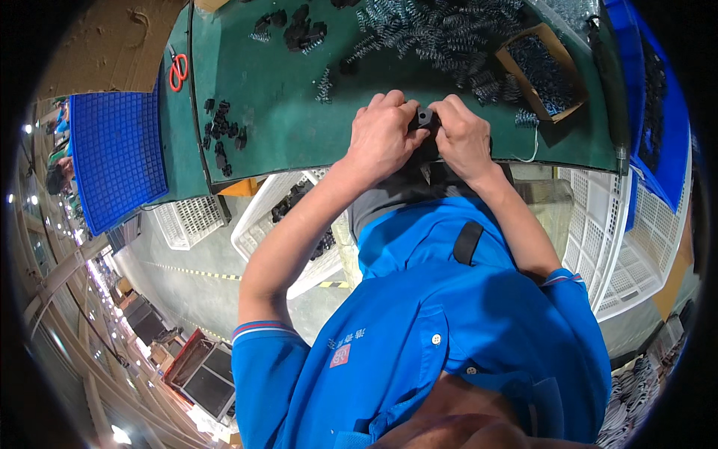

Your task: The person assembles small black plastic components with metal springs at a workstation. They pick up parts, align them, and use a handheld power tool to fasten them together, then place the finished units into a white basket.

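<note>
Both my hands meet at the front edge of the green table (299, 138). My left hand (384, 135) is closed, its thumb and fingers pinching a small black block-shaped part (425, 117) with a round hole. From the other side my right hand (464, 136) grips the same part, thumb and forefinger against it. Much of the part is hidden by the fingers. Beyond my hands lies a large heap of metal coil springs (441, 37). A few springs (324, 86) lie apart, left of the heap.
Small black parts (221, 131) lie at the table's left, near red-handled scissors (178, 71). More black parts (299, 31) sit at the back. An open cardboard box (574, 105) of springs stands right. Blue bins (116, 161) flank the table; a white crate (258, 232) stands below.
</note>
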A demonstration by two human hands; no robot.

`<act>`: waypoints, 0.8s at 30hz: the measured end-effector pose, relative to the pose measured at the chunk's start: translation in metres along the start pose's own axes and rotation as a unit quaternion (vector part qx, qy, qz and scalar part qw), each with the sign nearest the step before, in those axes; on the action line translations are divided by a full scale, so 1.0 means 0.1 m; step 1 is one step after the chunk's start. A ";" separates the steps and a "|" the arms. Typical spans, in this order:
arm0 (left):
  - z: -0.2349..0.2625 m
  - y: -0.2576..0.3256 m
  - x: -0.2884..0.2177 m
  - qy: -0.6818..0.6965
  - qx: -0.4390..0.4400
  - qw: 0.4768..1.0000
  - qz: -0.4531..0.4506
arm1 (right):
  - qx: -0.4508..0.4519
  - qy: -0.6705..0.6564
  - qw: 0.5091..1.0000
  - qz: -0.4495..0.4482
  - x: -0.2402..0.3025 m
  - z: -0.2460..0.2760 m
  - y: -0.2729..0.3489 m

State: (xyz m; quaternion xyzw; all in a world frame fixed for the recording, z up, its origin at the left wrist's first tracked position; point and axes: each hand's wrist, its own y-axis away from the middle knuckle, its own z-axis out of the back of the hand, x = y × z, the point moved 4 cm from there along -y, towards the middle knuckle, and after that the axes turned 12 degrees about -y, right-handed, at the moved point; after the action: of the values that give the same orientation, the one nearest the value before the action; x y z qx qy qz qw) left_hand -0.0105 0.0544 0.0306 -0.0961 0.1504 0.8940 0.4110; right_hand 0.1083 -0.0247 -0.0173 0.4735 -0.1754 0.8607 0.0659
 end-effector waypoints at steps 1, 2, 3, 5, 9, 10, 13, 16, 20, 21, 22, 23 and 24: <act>0.00 -0.02 0.00 -0.019 0.006 1.000 -0.007 | 0.003 0.010 1.000 0.018 0.02 0.00 0.00; 0.00 -0.03 -0.01 -0.038 0.011 0.999 -0.016 | 0.011 0.022 0.999 0.021 0.02 -0.01 0.00; -0.01 -0.04 -0.03 -0.052 0.009 0.998 -0.017 | 0.019 0.033 0.999 0.023 0.03 -0.01 0.00; -0.03 -0.04 -0.07 -0.081 0.004 0.996 -0.022 | 0.030 0.037 0.998 0.029 0.01 0.00 0.01; -0.15 -0.11 -0.16 -0.193 0.020 0.980 -0.049 | 0.086 0.001 0.996 -0.016 0.01 0.12 0.02; -0.15 -0.15 -0.19 -0.214 0.033 0.975 -0.052 | 0.110 -0.009 0.993 -0.042 0.04 0.18 0.04; -0.17 -0.10 -0.20 -0.225 0.017 0.973 -0.041 | 0.021 -0.010 1.000 0.010 0.12 0.97 -0.03; -0.21 -0.03 -0.13 -0.166 -0.031 0.985 -0.034 | -0.170 0.219 0.955 -0.101 -0.43 2.34 -0.35; -0.20 -0.06 -0.09 -0.124 -0.062 0.989 -0.051 | 0.007 0.348 0.879 -0.327 -1.55 3.02 -0.22; -0.21 -0.05 -0.09 -0.120 -0.068 0.989 -0.047 | 0.014 0.357 0.874 -0.330 -1.60 2.97 -0.22; -0.21 -0.04 -0.09 -0.117 -0.074 0.989 -0.044 | 0.020 0.366 0.868 -0.334 -1.62 2.95 -0.24; -0.22 -0.02 -0.08 -0.119 -0.075 0.989 -0.043 | 0.037 0.380 0.862 -0.333 -1.47 2.84 -0.27; -0.22 -0.01 -0.08 -0.122 -0.075 0.989 -0.042 | 0.026 0.350 0.885 -0.307 -1.47 2.84 -0.30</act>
State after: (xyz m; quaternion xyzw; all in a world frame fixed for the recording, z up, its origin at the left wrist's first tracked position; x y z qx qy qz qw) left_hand -0.0033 0.0422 0.0121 -0.0231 0.0277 0.8895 0.4554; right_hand 0.4217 -0.0929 0.0058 0.1732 0.0355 0.9114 0.3716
